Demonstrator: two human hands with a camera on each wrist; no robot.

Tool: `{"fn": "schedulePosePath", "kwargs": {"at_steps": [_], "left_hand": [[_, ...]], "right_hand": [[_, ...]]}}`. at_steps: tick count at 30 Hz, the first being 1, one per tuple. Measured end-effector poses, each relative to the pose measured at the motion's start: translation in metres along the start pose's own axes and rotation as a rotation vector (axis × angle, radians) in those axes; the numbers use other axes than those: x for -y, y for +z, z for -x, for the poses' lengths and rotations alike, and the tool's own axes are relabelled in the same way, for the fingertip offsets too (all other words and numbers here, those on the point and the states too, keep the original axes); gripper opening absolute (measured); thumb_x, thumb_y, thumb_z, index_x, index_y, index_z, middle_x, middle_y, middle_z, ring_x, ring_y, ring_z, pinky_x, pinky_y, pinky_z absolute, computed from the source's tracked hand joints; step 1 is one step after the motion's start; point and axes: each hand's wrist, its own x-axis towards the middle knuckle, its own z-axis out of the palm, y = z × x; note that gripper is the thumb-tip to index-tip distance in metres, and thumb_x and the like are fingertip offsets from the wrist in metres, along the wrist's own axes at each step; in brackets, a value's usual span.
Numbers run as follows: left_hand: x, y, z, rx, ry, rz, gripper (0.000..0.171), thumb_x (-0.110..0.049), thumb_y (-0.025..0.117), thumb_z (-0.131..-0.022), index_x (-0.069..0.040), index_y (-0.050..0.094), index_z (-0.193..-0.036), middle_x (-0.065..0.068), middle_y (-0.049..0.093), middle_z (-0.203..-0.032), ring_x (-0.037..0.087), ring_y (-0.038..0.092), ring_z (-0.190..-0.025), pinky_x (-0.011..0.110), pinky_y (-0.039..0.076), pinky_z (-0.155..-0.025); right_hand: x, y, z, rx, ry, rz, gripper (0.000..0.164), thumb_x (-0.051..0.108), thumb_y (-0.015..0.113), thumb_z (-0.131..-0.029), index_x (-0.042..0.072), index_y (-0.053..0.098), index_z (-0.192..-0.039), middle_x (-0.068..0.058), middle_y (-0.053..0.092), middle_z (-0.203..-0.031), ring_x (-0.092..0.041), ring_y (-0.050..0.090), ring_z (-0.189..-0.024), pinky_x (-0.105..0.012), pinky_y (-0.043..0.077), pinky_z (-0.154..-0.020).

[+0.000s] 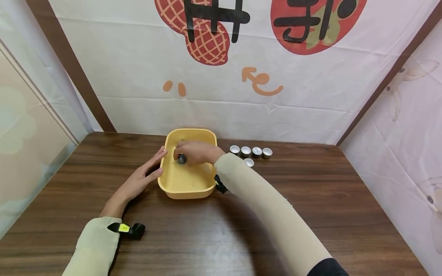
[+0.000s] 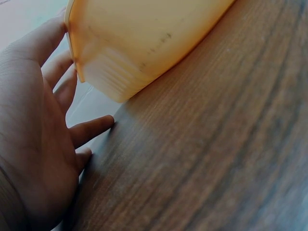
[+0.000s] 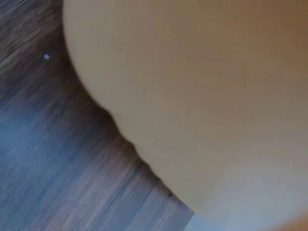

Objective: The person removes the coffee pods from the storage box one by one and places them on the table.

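A yellow plastic basin point(image 1: 188, 184) stands on the wooden table, near its back edge. Inside it, my right hand point(image 1: 195, 151) has curled fingers and pinches a small dark coffee capsule point(image 1: 182, 159) with a pale rim. My left hand point(image 1: 139, 180) lies along the basin's left side, fingers fairly straight, fingertips touching the rim. In the left wrist view, the left hand's point(image 2: 43, 120) upper fingers meet the basin's edge point(image 2: 72, 43) while its thumb points toward the table. The right wrist view does not show the right hand; a blurred tan surface fills most of it.
Right of the basin, several silver-topped capsules point(image 1: 246, 150) form a row, with another capsule point(image 1: 249, 163) just in front. Behind the table point(image 1: 310, 203) hangs a printed white cloth point(image 1: 138, 76). My right forearm point(image 1: 266, 203) crosses above the table.
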Motion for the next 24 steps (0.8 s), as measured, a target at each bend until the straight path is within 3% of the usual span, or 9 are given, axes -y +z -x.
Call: {"fn": "schedulePosePath", "kwargs": {"at_steps": [8, 16, 24], "left_hand": [[0.0008, -0.0005, 0.0025, -0.007, 0.006, 0.002, 0.056, -0.012, 0.050, -0.101, -0.024, 0.031, -0.152, -0.009, 0.012, -0.158, 0.022, 0.010, -0.144, 0.062, 0.013, -0.106], [0.0011, 0.0002, -0.0004, -0.003, 0.003, 0.010, 0.056, -0.012, 0.049, -0.101, -0.022, 0.030, -0.152, -0.010, 0.011, -0.158, 0.021, 0.009, -0.144, 0.062, 0.013, -0.106], [0.0042, -0.0010, -0.0011, -0.003, 0.018, -0.001, 0.058, -0.009, 0.052, -0.099, -0.021, 0.030, -0.152, -0.007, 0.011, -0.159, 0.022, 0.010, -0.144, 0.065, 0.014, -0.104]], "right_hand": [[0.0049, 0.0000, -0.0067, 0.031, -0.012, 0.084, 0.022, 0.009, 0.067, -0.089, 0.021, 0.068, -0.109, 0.006, 0.055, -0.104, -0.010, 0.052, -0.092, -0.022, 0.041, -0.082], [0.0031, -0.0019, -0.0040, 0.033, -0.038, 0.051, 0.021, 0.003, 0.069, -0.084, 0.016, 0.065, -0.100, 0.002, 0.052, -0.097, -0.011, 0.050, -0.087, -0.021, 0.040, -0.078], [0.0031, -0.0077, 0.0010, 0.020, -0.073, 0.007, 0.041, 0.002, 0.069, -0.083, 0.018, 0.068, -0.121, -0.002, 0.057, -0.111, -0.012, 0.051, -0.096, -0.020, 0.039, -0.084]]}}
